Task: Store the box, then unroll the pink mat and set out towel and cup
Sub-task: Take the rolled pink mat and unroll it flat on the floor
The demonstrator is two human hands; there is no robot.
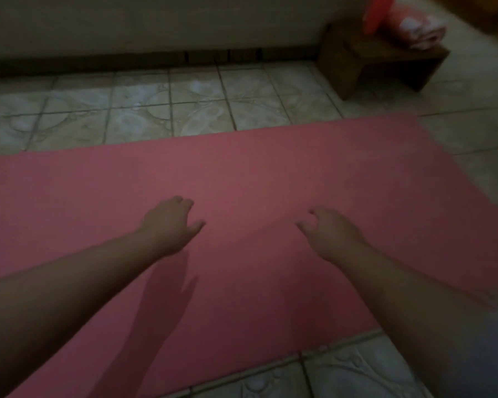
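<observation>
The pink mat (270, 182) lies unrolled and flat across the tiled floor (156, 104), and everything else is placed from it. Above its middle, the person's left hand (170, 222) reaches forward with fingers loosely relaxed and thumb out to the side, holding nothing; its shadow falls on the mat just below. The right hand (331, 234) hovers beside it, well apart from the left, fingers likewise loose and slightly curled, empty; whether either hand touches the mat cannot be told. Beyond the mat's far right corner stands a low wooden stool (385, 64) against the wall, bearing a rolled pink-and-white towel (423, 33) and, just left of it, a blurred orange-red object (374, 15).
</observation>
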